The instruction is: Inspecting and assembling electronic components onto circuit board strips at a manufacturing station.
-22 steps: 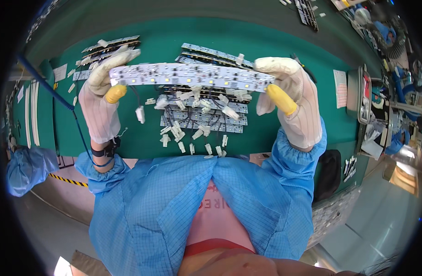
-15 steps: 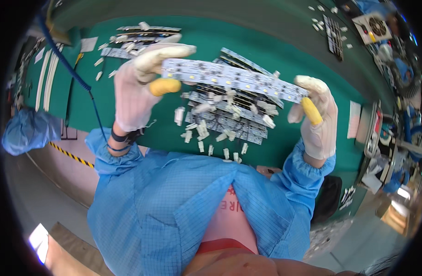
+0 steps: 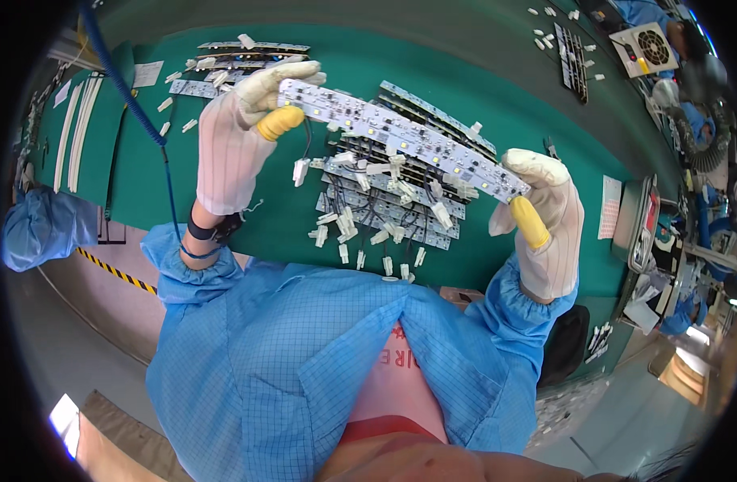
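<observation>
Between my two gloved hands I hold up a long white LED circuit board strip (image 3: 401,139), its component side showing. My left hand (image 3: 252,120) pinches the strip's left end between a yellow-covered thumb and the fingers. At the lower right end, my right hand (image 3: 541,213) grips it the same way, thumb in yellow on the near face. From the left end a dark wire hangs with a white connector (image 3: 301,171). Beneath the strip, a pile of similar LED strips (image 3: 384,202) lies on the green mat (image 3: 280,237), with white plugs (image 3: 344,225) and dark wires spread across it.
Further strips (image 3: 252,55) lie at the back left, beside long white strips (image 3: 77,132). A blue coiled cord (image 3: 127,88) hangs at the left. Another board stack (image 3: 571,64) and a boxed fan (image 3: 646,48) stand at the back right, and a metal tray (image 3: 635,221) is at the right.
The held strip is tilted more, its right end lower and its left end slightly higher. My right hand has moved down a little. The hanging wire and connector now show clearly.
</observation>
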### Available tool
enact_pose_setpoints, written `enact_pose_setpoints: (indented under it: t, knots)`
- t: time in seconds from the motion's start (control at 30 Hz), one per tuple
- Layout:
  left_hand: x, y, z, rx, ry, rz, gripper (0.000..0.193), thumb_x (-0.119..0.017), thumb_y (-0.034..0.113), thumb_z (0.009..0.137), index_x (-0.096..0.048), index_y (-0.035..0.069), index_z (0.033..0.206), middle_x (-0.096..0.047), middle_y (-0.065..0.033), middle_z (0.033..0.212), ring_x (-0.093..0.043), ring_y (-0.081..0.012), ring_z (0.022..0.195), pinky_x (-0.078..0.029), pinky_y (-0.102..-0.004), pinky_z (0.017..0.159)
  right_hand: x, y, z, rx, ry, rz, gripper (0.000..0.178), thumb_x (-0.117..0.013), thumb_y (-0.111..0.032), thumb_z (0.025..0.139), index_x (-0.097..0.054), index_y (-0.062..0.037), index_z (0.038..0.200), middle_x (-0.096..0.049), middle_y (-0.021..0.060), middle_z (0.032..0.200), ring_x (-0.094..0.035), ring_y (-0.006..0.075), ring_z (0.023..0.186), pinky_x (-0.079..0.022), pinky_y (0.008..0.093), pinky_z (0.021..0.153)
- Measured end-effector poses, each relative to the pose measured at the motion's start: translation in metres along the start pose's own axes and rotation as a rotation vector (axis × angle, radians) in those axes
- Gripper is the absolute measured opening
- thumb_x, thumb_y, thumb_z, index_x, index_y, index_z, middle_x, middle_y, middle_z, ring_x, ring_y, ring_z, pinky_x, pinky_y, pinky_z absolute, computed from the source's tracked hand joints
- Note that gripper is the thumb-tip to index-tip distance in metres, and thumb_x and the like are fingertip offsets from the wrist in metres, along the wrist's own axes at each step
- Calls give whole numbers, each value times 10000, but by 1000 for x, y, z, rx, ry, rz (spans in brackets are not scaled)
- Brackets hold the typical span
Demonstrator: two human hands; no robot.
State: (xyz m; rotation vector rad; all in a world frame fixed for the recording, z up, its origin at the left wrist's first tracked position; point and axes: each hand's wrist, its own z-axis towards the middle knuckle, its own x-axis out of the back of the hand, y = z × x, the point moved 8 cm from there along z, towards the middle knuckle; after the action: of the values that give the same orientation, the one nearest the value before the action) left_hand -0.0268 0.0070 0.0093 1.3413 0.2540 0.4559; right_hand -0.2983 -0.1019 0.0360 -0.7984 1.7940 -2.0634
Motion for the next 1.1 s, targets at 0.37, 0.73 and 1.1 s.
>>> enact_pose_setpoints:
  t: [0.37, 0.73, 1.1]
  knots:
    - [-12, 25, -13, -188, -79, -1, 472, -728, 223, 817, -615, -46, 1189, -699, -124, 1033, -611, -182, 1074, -466, -300, 954, 9, 12, 13, 30, -17, -101, 478, -540, -400, 964, -550, 9, 1210, -576, 28, 734, -515, 74, 569, -388, 205, 537]
    - [-1, -15, 9, 48, -52, 374, 382, -569, 222, 932, -587, 55, 1275, -653, -33, 826, -498, -73, 737, -402, -221, 690, -11, -10, -6, -17, -282, 71, 436, -651, -126, 864, -515, 9, 1256, -651, 161, 1037, -620, 139, 676, -490, 251, 635]
    - [-15, 5, -10, -109, -117, -161, 481, -695, 207, 871, -551, -51, 1250, -659, -183, 1092, -665, -169, 774, -541, -271, 679, 11, 20, 31, 13, -20, -174, 358, -500, -307, 986, -578, -6, 1165, -638, 65, 745, -611, 129, 672, -492, 242, 621]
